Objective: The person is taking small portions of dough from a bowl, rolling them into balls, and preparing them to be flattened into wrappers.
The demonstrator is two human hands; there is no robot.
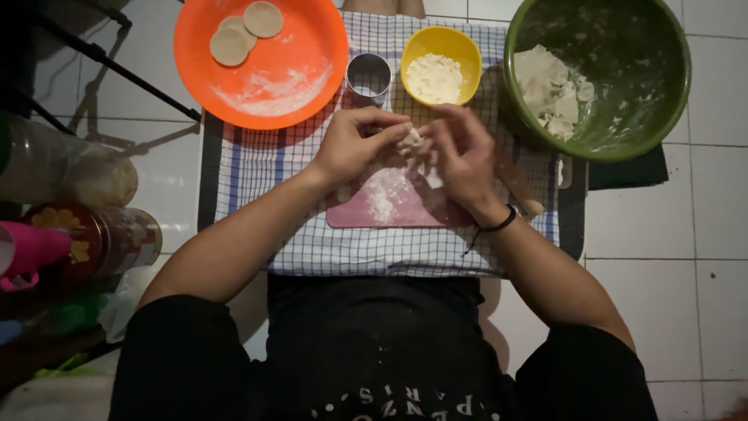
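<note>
Board: your pink board, floured, lies nearest you.
Hands: over the board, your left hand and right hand pinch one small dough lump between their fingertips.
Beyond board: metal ring cutter, yellow flour bowl, orange plate, green dough bowl.

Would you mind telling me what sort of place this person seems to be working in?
Probably a home floor used as a makeshift kitchen: a checked cloth lies on white floor tiles, with a green bowl of dough and a yellow bowl of flour. Both hands, left hand and right hand, pinch a dough piece.

Blk tee, blk cord band on rt wrist
</note>
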